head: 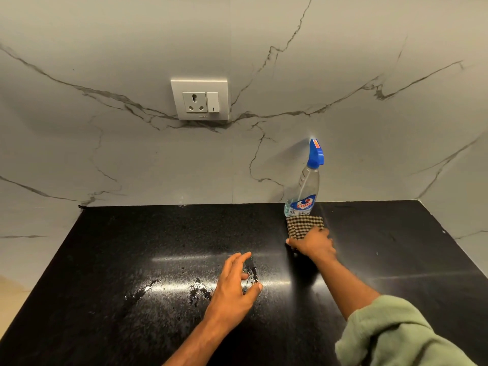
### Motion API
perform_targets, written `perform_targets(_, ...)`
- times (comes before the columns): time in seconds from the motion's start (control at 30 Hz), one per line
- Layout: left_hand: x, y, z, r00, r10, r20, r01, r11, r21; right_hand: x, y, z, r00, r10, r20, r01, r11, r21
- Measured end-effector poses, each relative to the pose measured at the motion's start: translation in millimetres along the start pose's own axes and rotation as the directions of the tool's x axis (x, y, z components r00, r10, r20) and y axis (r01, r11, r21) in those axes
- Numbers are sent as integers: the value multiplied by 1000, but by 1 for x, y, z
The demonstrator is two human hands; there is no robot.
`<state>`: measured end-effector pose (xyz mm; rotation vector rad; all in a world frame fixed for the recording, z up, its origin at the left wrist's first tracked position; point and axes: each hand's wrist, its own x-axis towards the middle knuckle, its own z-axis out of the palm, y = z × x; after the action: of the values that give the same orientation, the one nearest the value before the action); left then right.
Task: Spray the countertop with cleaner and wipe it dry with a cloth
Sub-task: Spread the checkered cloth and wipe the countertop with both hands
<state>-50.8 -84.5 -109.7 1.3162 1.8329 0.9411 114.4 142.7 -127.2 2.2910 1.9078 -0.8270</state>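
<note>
Right hand [314, 244] gripping checked cloth [303, 225] by spray bottle [303, 191] — left hand [235, 281] loose above wet black countertop [132, 247]

Two forearms enter from the lower edge of the frame. The left hand [232, 283] sits at lower centre; its forearm is bare to the frame edge, with no sleeve, watch or ring visible. The right hand [314, 245] sits right of centre. Its forearm is bare up to a pale green sleeve [396, 336] at lower right, of soft, thick fabric, bunched in folds with a rolled cuff edge.
</note>
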Motion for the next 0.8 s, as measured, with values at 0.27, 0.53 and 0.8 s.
perform_targets(0.27, 0, -2, -11, 999, 10, -49, -13, 998, -63, -44, -2, -6, 988, 15, -152, 6, 991, 134)
perform_targets(0.53, 6, 25, -59, 976, -211, -57, 116, 721, -684, -182, -73, 3, 923, -376, 75, 177, 591, 787)
perform_targets(0.8, -37, 7, -117, 926, -359, -114, 27, 365, -931, -276, -111, 63, 828, -556, 73, 406, 684, 606)
